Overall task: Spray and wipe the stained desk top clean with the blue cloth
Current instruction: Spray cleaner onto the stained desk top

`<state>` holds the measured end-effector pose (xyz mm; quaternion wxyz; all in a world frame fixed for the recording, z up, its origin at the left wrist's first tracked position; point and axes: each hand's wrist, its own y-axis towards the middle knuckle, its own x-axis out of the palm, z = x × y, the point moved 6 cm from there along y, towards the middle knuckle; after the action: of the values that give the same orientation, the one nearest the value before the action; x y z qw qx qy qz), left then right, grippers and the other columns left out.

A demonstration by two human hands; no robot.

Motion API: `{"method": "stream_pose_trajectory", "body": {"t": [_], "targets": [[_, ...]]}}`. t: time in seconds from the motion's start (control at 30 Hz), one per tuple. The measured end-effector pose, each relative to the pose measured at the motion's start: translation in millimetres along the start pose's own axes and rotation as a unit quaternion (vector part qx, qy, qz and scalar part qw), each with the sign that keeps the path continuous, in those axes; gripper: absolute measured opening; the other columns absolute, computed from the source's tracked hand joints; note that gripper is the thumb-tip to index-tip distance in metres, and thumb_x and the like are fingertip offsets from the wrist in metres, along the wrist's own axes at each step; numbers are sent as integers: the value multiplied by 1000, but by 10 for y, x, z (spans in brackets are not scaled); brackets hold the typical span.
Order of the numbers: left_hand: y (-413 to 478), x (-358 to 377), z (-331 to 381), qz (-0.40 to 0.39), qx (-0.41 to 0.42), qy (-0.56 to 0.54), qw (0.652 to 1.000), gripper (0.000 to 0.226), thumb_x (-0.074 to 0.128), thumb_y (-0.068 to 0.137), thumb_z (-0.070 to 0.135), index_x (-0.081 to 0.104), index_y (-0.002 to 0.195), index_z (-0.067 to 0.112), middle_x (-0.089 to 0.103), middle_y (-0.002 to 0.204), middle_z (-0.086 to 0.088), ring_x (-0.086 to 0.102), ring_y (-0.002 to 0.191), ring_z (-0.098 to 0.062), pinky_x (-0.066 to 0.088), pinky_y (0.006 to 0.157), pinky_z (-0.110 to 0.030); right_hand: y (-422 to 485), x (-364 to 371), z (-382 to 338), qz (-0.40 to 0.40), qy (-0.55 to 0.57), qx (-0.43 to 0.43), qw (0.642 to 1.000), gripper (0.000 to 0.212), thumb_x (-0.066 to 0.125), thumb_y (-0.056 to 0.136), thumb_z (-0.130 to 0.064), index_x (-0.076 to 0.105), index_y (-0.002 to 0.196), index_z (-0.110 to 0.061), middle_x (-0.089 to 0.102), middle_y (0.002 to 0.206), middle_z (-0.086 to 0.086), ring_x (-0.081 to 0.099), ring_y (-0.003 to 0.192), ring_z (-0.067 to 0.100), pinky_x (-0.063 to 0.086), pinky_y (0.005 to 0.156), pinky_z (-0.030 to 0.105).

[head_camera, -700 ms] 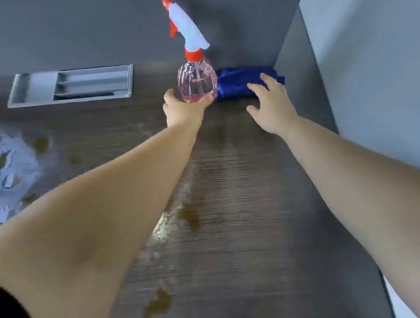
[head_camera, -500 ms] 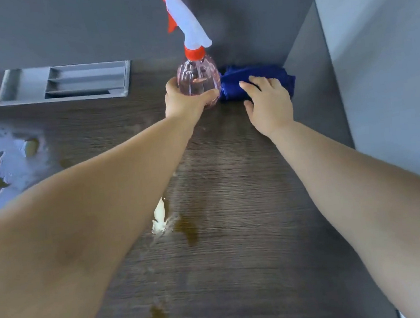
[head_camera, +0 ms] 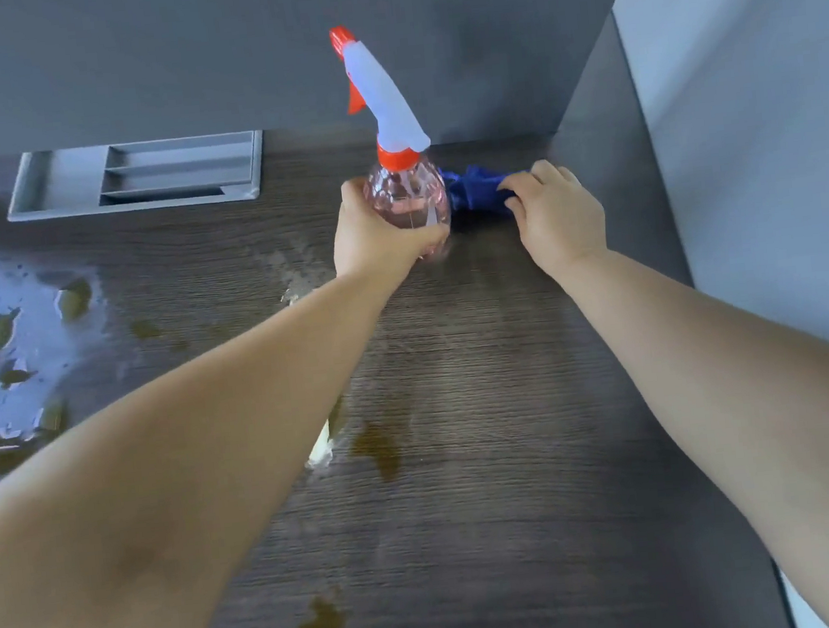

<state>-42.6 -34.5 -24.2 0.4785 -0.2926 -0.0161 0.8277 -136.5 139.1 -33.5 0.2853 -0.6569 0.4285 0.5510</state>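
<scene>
A clear pink spray bottle (head_camera: pixel 408 195) with a white and orange trigger head stands tilted at the back of the dark wood desk top (head_camera: pixel 492 458). My left hand (head_camera: pixel 375 239) is wrapped around its round body. Right beside it, in the back right corner, lies the bunched blue cloth (head_camera: pixel 479 191), and my right hand (head_camera: pixel 557 211) pinches its right end. Brown stains (head_camera: pixel 380 448) and wet patches (head_camera: pixel 8 322) are scattered over the desk.
A grey recessed cable tray (head_camera: pixel 136 176) sits at the back left. A grey back panel (head_camera: pixel 175 58) and a grey side panel (head_camera: pixel 600 108) wall in the desk at the far end and on the right.
My left hand has closed round the bottle and tilted it. My right hand has moved onto the cloth and gathered it, so the cloth is now bunched.
</scene>
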Motion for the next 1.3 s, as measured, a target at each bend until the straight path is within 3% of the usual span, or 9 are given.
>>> {"method": "stream_pose_trajectory", "body": {"t": [0.33,0.5,0.67,0.77,0.9,1.0,1.13,1.2,1.3], "targets": [[-1339,-66,-176,-139,46,-3,989,73,87,60,26,38,113,29,54,94,23,58,91,0,47,80,-21,-1937,-288,27,57,-12,20,998,16,61,85,-12,70,98,-9,62,83,13,60,74,38,50,51,38],[-2045,-125,-416,-202,72,-9,977,71,88,59,23,38,110,29,56,96,22,58,91,0,48,76,-18,-3146,-284,-205,51,-11,56,997,33,41,84,-23,71,96,-12,64,85,6,57,70,32,49,55,37],[-2522,-217,-709,-244,75,2,967,75,89,56,24,41,113,27,59,108,11,60,100,-8,52,89,-33,-3749,-260,-491,33,-35,86,995,20,72,75,-4,71,93,-11,66,85,6,61,72,31,49,58,38],[-2677,-322,-790,-253,86,11,964,76,90,57,25,41,115,26,59,110,10,59,102,-9,51,91,-35,-3792,-309,-585,3,14,124,992,19,69,82,-5,68,100,-8,67,93,8,63,81,33,49,68,40],[-2758,-484,-844,-248,85,15,965,75,90,55,27,42,113,25,59,101,18,60,93,0,51,84,-29,-3737,-312,-418,-77,344,326,877,20,44,99,-16,60,112,-15,62,101,-2,56,95,19,41,80,29],[-2779,-522,-826,-227,82,25,970,72,90,56,24,42,111,26,57,96,21,58,89,4,49,79,-23,-3663,-283,-217,-82,460,371,803,21,42,100,-19,60,110,-21,66,105,-1,61,100,20,47,91,39],[-2790,-499,-813,-223,74,42,971,74,89,57,28,41,113,28,57,97,22,56,89,7,49,81,-24,-3520,-257,58,-87,277,342,894,21,46,93,-21,63,103,-15,66,95,3,58,89,23,44,72,33],[-2818,-443,-810,-221,66,40,972,74,89,57,29,43,115,27,58,98,22,57,89,7,49,80,-24,-3498,-207,139,-96,232,341,906,16,55,86,-31,60,94,-18,60,91,1,51,84,20,38,61,31],[-2852,-356,-813,-219,58,36,973,75,90,56,28,44,115,27,59,97,21,58,89,6,51,80,-25,-3491,-153,199,-95,208,365,903,40,66,79,-42,56,113,-24,54,107,-4,49,96,14,44,75,33]]}}
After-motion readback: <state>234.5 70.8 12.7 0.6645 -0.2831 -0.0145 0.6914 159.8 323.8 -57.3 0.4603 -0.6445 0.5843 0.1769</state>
